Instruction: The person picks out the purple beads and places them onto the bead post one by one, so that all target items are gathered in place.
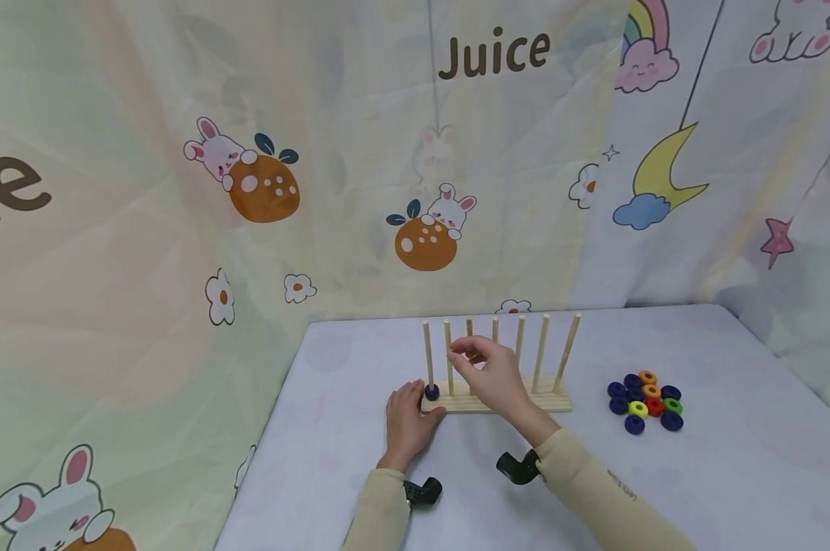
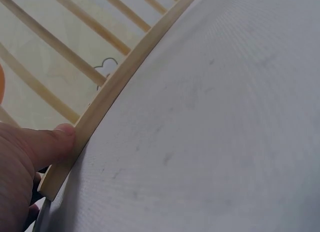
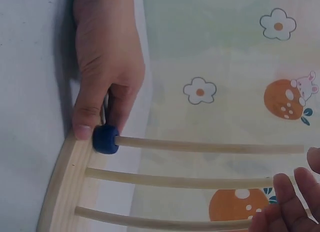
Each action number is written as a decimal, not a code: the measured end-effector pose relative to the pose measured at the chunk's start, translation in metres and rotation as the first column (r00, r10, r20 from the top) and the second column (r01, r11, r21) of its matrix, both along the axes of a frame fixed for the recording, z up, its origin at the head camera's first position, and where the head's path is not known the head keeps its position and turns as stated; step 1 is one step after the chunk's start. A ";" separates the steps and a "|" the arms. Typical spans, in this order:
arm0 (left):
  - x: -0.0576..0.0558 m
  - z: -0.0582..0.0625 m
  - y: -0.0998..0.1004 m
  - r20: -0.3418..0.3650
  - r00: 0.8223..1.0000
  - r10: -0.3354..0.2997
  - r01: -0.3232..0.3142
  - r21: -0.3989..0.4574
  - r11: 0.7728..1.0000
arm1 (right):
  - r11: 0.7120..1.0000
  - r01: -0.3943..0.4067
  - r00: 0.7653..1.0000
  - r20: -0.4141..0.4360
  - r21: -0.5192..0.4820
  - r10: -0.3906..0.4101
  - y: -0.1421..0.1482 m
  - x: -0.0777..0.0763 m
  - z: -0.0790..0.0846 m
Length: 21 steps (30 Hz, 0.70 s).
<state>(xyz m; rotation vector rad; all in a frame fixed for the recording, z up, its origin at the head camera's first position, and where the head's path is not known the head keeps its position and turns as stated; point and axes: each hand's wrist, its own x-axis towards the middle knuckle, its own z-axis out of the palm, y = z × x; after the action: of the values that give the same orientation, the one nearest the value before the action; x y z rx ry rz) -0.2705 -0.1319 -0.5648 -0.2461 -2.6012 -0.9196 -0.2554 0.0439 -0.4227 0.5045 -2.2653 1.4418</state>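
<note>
A wooden peg stand [image 1: 497, 404] with several upright pegs stands on the table. My left hand [image 1: 409, 425] grips the left end of its base; in the left wrist view the thumb [image 2: 57, 142] presses the base's front side. One dark blue ring [image 1: 431, 392] sits at the bottom of the leftmost peg, close to the left thumb and fingers. My right hand [image 1: 490, 375] is raised beside the upper part of the second peg from the left. In the right wrist view its fingertips [image 3: 285, 189] are near the pegs' upper ends, with thumb and fingers apart and nothing seen between them.
To the right of the stand, a cluster of loose rings holds several dark blue rings [image 1: 617, 405], orange rings [image 1: 647, 378], a red ring [image 1: 655, 406], a green ring [image 1: 672, 406] and a yellow-green ring [image 1: 638, 410]. A printed curtain [image 1: 359, 153] hangs behind the white table [image 1: 346, 428].
</note>
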 end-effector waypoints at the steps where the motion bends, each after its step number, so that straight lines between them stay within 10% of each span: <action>1: 0.000 0.000 0.000 0.005 1.000 0.000 0.000 0.003 1.000 | 1.000 0.006 1.000 0.001 0.007 -0.006 0.001 0.000 -0.003; 21: -0.002 -0.002 -0.001 0.044 0.999 0.003 -0.004 0.012 1.000 | 0.999 0.051 0.997 0.051 0.001 -0.051 0.008 0.013 -0.057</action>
<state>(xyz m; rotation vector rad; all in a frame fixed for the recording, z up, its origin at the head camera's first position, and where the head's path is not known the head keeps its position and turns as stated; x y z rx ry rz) -0.2729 -0.1333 -0.5668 -0.2207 -2.6347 -0.9490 -0.2422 0.0517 -0.4792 0.4121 -2.3003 1.4452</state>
